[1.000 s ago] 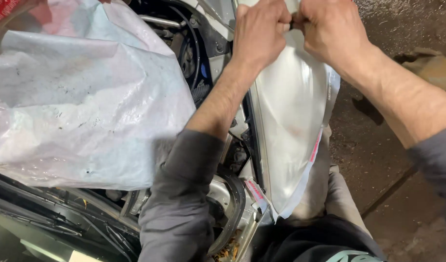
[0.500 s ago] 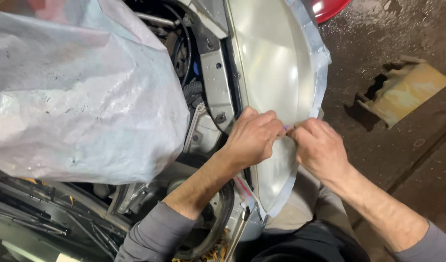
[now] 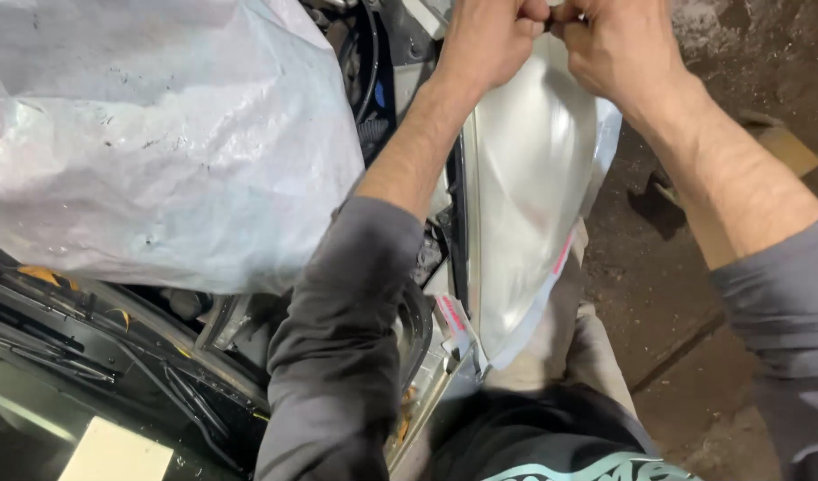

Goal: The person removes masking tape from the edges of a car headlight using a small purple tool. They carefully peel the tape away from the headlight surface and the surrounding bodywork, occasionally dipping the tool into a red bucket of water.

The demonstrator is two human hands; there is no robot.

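- A white plastic sheet (image 3: pixel 159 142) covers the engine bay, hiding most of what lies beneath.
- The silver fender panel (image 3: pixel 524 205) stands right of it, bare concrete floor (image 3: pixel 685 294) alongside.
- My left hand (image 3: pixel 489 40) and right hand (image 3: pixel 614 44) are both closed, pinching the panel's top edge; the frame cuts off my fingertips.

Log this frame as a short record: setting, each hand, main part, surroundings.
setting: open car engine bay, seen from above
left hand: fist closed at the top edge of the fender
right hand: closed beside it, pinching the same spot
fender: silver, glossy, with tape along its edge
cover: pale plastic sheet over the engine
floor: dark concrete, with cardboard
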